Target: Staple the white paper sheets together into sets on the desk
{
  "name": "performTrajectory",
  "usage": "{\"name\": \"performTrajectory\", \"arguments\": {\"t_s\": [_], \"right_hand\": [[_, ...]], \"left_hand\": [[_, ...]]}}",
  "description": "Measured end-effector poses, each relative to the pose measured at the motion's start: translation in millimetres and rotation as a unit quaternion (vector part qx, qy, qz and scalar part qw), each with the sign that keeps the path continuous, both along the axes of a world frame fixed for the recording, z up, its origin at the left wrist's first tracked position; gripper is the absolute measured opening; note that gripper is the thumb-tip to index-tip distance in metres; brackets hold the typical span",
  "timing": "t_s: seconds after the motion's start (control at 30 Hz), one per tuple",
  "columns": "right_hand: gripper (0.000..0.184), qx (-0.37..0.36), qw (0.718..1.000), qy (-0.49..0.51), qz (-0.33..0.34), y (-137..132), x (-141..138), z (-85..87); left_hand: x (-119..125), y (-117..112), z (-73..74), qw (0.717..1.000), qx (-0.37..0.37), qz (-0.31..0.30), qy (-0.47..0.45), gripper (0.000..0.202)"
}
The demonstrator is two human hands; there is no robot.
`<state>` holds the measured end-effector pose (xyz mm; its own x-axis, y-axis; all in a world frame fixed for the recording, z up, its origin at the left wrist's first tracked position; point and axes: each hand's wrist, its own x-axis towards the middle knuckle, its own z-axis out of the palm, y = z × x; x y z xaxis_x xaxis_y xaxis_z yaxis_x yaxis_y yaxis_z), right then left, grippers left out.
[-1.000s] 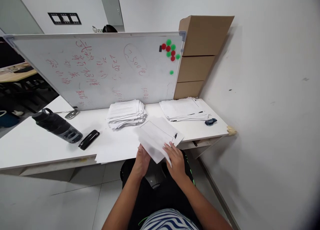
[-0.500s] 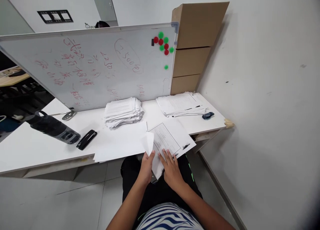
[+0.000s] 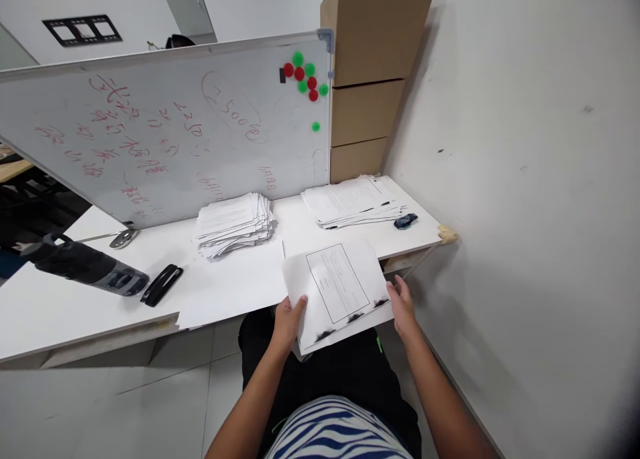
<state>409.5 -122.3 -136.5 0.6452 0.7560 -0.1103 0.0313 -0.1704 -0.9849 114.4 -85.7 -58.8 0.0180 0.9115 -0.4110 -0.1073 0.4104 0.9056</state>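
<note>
Printed sheets of paper [image 3: 337,282] with a black-framed block of text and dark smudges along the near edge lie tilted over my lap at the desk's front edge. My left hand [image 3: 289,322] grips their left side, thumb on top and fingers underneath. At the right edge of the sheets is my right hand [image 3: 401,306], its fingers apart and stretched out beside the paper. Whether its thumb touches the edge, I cannot tell. Blank white paper [image 3: 235,286] lies on the desk left of the sheets.
Behind stand a thick paper stack [image 3: 235,222] and a lower printed stack [image 3: 350,202]. A dark blue object [image 3: 405,221] lies at the right. Leftward are a black stapler [image 3: 162,284] and a dark bottle [image 3: 85,267]. A whiteboard [image 3: 240,159] and cardboard boxes [image 3: 370,112] rise behind.
My right hand has moved off the printed face to the sheets' right edge. The lifted corner by my left hand now lies flat, and the sheets have turned. The view has shifted slightly.
</note>
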Motion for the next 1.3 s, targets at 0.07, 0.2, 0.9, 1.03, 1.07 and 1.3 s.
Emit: {"name": "performTrajectory", "arguments": {"t_s": [0.07, 0.2, 0.9, 1.03, 1.07, 1.3], "right_hand": [[0.063, -0.023, 0.992, 0.115, 0.052, 5, 11, 9.9], [0.055, -0.041, 0.962, 0.208, 0.169, 16, 24, 48.5], [0.05, 0.135, 0.982, 0.025, 0.127, 144, 39, 112.5], [0.049, 0.137, 0.981, 0.003, 0.136, 144, 38, 110.6], [0.048, 0.135, 0.982, -0.002, 0.134, 144, 37, 108.6], [0.046, 0.067, 0.986, 0.008, 0.151, 141, 23, 84.5]], "left_hand": [[0, 4, 3.1, 1.0, -0.001, -0.003, 0.01, 0.047], [-2, 23, 25.2, 0.998, 0.035, -0.031, 0.032, 0.051], [25, 162, 69.3, 0.98, 0.196, -0.027, -0.03, 0.06], [20, 166, 65.8, 0.98, 0.196, -0.038, 0.028, 0.059], [19, 166, 63.8, 0.98, 0.192, -0.043, 0.032, 0.058], [22, 168, 49.5, 0.981, 0.186, -0.057, 0.011, 0.057]]}}
